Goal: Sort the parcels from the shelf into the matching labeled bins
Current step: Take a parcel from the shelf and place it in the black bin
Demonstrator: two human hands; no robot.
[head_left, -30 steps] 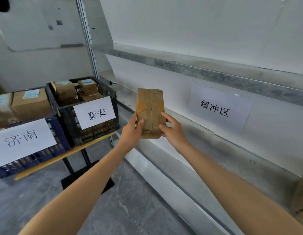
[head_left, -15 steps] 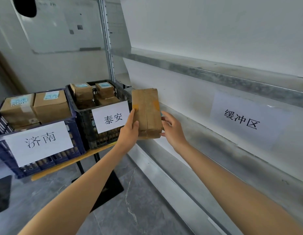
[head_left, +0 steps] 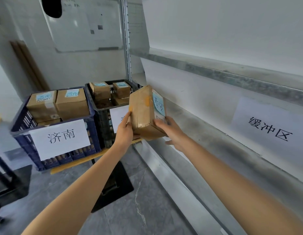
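Now, step: parcel (head_left: 144, 112) marked 泰安, off the shelf (head_left: 206, 138), held up at 12 o'clock.
Grip: left hand (head_left: 124, 131) clasps its left edge; right hand (head_left: 171, 131) clasps the lower right corner.
Next: probably lower it into the black crate (head_left: 89, 94) just behind, whose sign is half hidden.
Black crate: small labelled cartons.
Blue crate (head_left: 23, 122), 10 o'clock: 济南 sign, larger cartons.

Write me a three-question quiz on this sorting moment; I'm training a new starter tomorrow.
1. True or false: the left hand and right hand both hold the brown cardboard parcel.
2. Which sign is on the dark blue plastic crate? A 济南 B 缓冲区 C 泰安
3. Fill in: the parcel's pale blue label sits nearest the ____ hand.
Key: 1 true; 2 A; 3 right.
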